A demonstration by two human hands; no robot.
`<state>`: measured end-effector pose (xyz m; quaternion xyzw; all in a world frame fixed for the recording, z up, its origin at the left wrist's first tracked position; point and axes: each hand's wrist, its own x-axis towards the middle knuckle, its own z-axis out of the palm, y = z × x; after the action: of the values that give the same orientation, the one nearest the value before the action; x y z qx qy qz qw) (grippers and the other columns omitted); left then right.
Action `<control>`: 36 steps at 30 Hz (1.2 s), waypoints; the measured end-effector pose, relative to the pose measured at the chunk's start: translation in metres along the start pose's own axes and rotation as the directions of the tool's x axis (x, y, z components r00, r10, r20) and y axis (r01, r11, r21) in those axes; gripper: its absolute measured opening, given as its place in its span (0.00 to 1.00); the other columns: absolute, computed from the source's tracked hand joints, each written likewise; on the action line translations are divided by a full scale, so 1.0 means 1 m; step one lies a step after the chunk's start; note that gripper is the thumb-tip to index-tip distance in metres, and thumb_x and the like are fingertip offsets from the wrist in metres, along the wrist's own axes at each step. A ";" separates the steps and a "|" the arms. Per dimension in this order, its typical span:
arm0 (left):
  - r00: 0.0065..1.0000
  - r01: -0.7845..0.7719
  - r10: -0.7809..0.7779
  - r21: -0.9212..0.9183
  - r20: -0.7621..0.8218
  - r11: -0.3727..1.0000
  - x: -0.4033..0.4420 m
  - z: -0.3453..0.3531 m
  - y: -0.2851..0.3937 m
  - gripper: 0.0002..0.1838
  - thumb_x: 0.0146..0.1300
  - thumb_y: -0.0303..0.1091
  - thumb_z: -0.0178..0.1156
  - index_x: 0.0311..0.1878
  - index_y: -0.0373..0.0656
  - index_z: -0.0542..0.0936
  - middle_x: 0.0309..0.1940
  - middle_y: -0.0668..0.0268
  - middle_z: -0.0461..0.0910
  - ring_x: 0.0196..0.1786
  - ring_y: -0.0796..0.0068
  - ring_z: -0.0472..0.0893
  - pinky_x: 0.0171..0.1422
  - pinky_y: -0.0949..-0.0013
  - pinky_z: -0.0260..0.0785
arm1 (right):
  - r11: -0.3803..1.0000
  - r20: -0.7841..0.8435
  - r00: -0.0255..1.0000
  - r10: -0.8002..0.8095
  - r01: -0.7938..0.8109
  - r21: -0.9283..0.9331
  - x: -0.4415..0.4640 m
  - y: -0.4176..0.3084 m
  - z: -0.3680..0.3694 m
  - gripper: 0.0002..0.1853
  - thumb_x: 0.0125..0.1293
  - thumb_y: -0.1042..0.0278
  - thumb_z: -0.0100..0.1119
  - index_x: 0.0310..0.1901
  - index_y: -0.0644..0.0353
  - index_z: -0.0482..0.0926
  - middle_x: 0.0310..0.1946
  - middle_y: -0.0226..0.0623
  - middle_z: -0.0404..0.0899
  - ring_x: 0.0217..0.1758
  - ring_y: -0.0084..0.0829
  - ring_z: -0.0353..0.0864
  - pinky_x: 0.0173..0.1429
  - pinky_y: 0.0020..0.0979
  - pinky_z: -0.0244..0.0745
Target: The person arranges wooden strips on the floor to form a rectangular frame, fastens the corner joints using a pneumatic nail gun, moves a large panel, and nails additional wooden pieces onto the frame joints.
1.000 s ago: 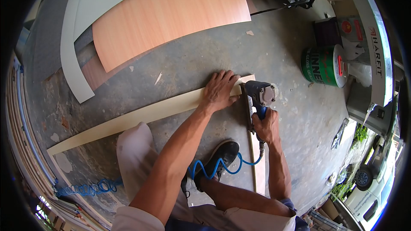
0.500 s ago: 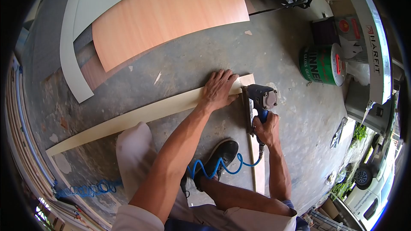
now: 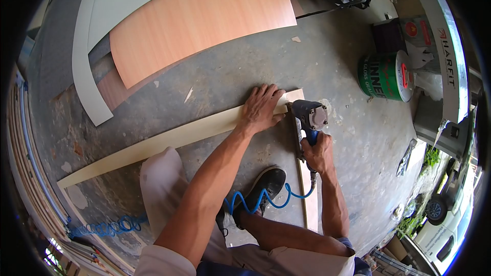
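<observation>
the nail gun (image 3: 311, 115) is at the corner where the long pale strip (image 3: 169, 140) meets the second strip (image 3: 310, 202), its nose by the joint and its body over the second strip. the right hand (image 3: 319, 152) has its fingers curled closed around the gun's grip. the left hand (image 3: 262, 107) lies palm down on the long pale strip, just beside the joint, fingers slightly parted and reaching over the far edge, the thumb held well away from them toward the gun.

from the bottom of the grip the blue coiled hose (image 3: 279, 206) loops across the black shoe (image 3: 269, 183), which is on the concrete floor (image 3: 230, 74) inside the angle of the strips. a bent knee (image 3: 162, 168) is near the long pale strip's near edge.

farther out, the wood-grain panel (image 3: 199, 25) lies beyond the left hand, partly over a pale grey sheet (image 3: 117, 0). over to the right are a green can (image 3: 381, 76) with a red handle and a long white box (image 3: 450, 56) marked "harfit".
</observation>
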<state>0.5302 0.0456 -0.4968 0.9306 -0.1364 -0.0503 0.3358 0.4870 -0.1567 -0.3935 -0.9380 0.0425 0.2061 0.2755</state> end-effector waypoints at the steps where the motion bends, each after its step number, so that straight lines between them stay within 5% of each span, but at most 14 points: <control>1: 1.000 0.005 -0.005 -0.008 0.014 1.000 0.000 -0.001 0.000 0.37 0.49 0.43 0.74 0.63 0.48 0.71 0.56 0.63 0.70 0.62 0.60 0.69 0.67 0.55 0.61 | 1.000 0.005 1.000 0.011 -0.011 -0.001 0.000 0.000 0.000 0.17 0.54 0.65 0.63 0.27 0.76 0.73 0.21 0.64 0.75 0.26 0.60 0.79 0.35 0.48 0.74; 8: 1.000 0.010 -0.009 -0.021 0.016 1.000 0.001 -0.005 0.004 0.37 0.49 0.42 0.74 0.63 0.48 0.71 0.55 0.63 0.70 0.63 0.59 0.69 0.67 0.55 0.62 | 0.997 0.057 0.996 0.074 -0.075 0.017 -0.003 -0.018 -0.005 0.16 0.54 0.68 0.63 0.35 0.78 0.76 0.25 0.67 0.77 0.31 0.61 0.82 0.40 0.47 0.76; 13: 1.000 0.003 -0.003 -0.018 0.013 1.000 0.000 -0.005 0.004 0.37 0.48 0.42 0.75 0.62 0.47 0.71 0.55 0.63 0.71 0.63 0.59 0.69 0.68 0.55 0.62 | 0.999 0.017 0.999 -0.049 0.049 0.018 -0.004 -0.012 -0.004 0.16 0.54 0.68 0.62 0.35 0.77 0.75 0.23 0.63 0.78 0.28 0.60 0.81 0.38 0.46 0.76; 15: 1.000 0.003 -0.002 -0.013 0.013 1.000 -0.001 -0.004 0.003 0.37 0.49 0.42 0.74 0.62 0.47 0.71 0.56 0.62 0.71 0.63 0.58 0.69 0.68 0.55 0.62 | 0.997 0.017 1.000 0.010 -0.011 0.072 -0.008 -0.008 -0.002 0.15 0.54 0.67 0.61 0.31 0.76 0.75 0.19 0.59 0.77 0.25 0.55 0.81 0.35 0.44 0.76; 17: 1.000 0.009 -0.009 0.003 0.013 1.000 0.000 -0.002 0.001 0.37 0.49 0.43 0.74 0.63 0.46 0.71 0.56 0.62 0.71 0.63 0.58 0.69 0.68 0.54 0.62 | 0.983 -0.052 0.996 0.068 -0.058 0.174 -0.019 0.018 0.008 0.15 0.56 0.66 0.60 0.24 0.74 0.74 0.14 0.48 0.76 0.18 0.38 0.80 0.28 0.40 0.75; 19: 1.000 0.003 -0.004 -0.008 -0.019 1.000 -0.001 0.000 0.001 0.36 0.51 0.44 0.72 0.64 0.46 0.72 0.57 0.62 0.71 0.64 0.58 0.68 0.69 0.54 0.62 | 0.940 -0.059 0.986 0.156 -0.129 0.316 -0.037 0.012 0.002 0.15 0.57 0.65 0.60 0.23 0.72 0.76 0.14 0.43 0.77 0.17 0.31 0.79 0.27 0.36 0.75; 25: 0.995 0.054 -0.053 -0.003 0.082 0.999 -0.001 -0.003 0.004 0.39 0.50 0.45 0.70 0.66 0.45 0.70 0.58 0.59 0.70 0.64 0.57 0.69 0.71 0.53 0.61 | 0.874 -0.136 0.968 0.212 -0.126 0.470 -0.067 -0.008 -0.016 0.15 0.62 0.64 0.61 0.27 0.70 0.81 0.17 0.36 0.80 0.19 0.25 0.79 0.27 0.30 0.74; 28: 0.997 0.034 -0.030 0.052 -0.064 0.998 -0.011 0.000 0.003 0.53 0.50 0.50 0.71 0.76 0.43 0.55 0.63 0.53 0.67 0.65 0.53 0.66 0.71 0.47 0.56 | 0.825 -0.147 0.971 0.190 -0.077 0.559 -0.071 -0.023 -0.025 0.15 0.64 0.65 0.61 0.26 0.69 0.80 0.17 0.35 0.78 0.18 0.24 0.76 0.26 0.29 0.71; 31: 0.980 0.195 -0.196 -0.021 -0.038 0.980 -0.043 -0.037 0.018 0.56 0.50 0.52 0.72 0.77 0.43 0.52 0.65 0.53 0.64 0.68 0.55 0.62 0.68 0.47 0.53 | 0.800 -0.092 0.963 0.253 -0.155 0.580 -0.085 -0.045 -0.050 0.14 0.64 0.66 0.62 0.24 0.67 0.78 0.15 0.31 0.75 0.17 0.22 0.74 0.25 0.27 0.67; 36: 0.810 0.583 -0.578 -0.037 0.100 0.811 -0.158 -0.075 0.066 0.37 0.59 0.53 0.66 0.67 0.42 0.71 0.65 0.53 0.64 0.69 0.53 0.59 0.67 0.45 0.51 | 0.684 -0.067 0.982 0.178 -0.074 0.726 -0.099 -0.095 -0.102 0.11 0.63 0.71 0.63 0.24 0.62 0.76 0.14 0.29 0.71 0.15 0.21 0.68 0.22 0.26 0.63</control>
<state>0.3781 0.0882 -0.3962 0.9133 0.1421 -0.1938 0.3288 0.4520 -0.1342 -0.2279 -0.7613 0.2023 0.1289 0.6024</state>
